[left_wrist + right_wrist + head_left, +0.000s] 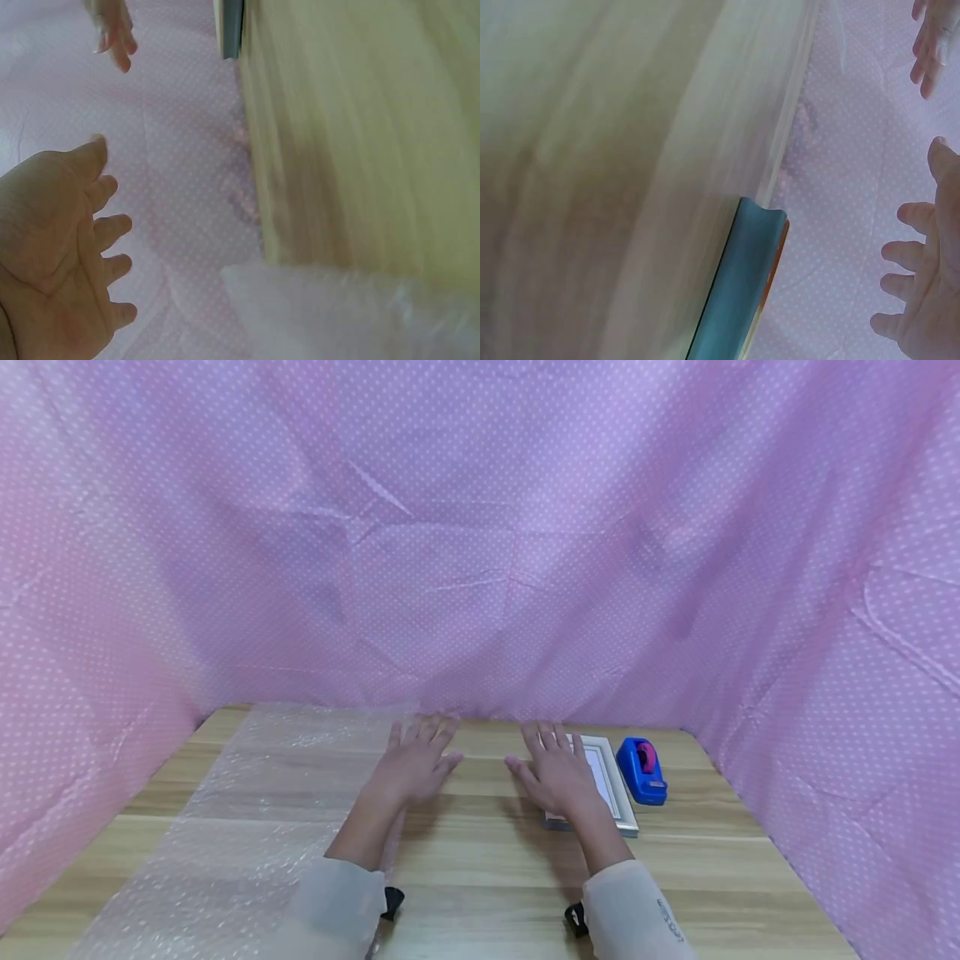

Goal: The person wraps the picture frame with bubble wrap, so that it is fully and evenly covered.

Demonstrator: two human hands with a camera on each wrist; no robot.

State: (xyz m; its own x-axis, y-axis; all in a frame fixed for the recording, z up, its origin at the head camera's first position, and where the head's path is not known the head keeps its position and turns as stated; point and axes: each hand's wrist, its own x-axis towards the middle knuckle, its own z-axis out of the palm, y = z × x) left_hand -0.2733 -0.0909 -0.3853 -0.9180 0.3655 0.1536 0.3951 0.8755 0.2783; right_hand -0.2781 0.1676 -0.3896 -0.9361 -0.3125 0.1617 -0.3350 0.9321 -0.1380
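Observation:
Both hands hover over the table with fingers spread and palms down, holding nothing. My left hand (411, 767) is above the right edge of a sheet of clear bubble wrap (217, 835). In the left wrist view the bubble wrap (352, 311) lies below that hand (56, 247). Above the left part of a white picture frame (617, 793) is my right hand (557, 774), which hides some of it from the head view. The right wrist view shows the side of the picture frame (742, 277), apart from the hand (934, 270).
To the right of the picture frame stands a blue tape dispenser (642, 772) with a pink core. The wooden table (480, 860) ends at a pink polka-dot cloth (480, 568), which hangs behind it and along both sides.

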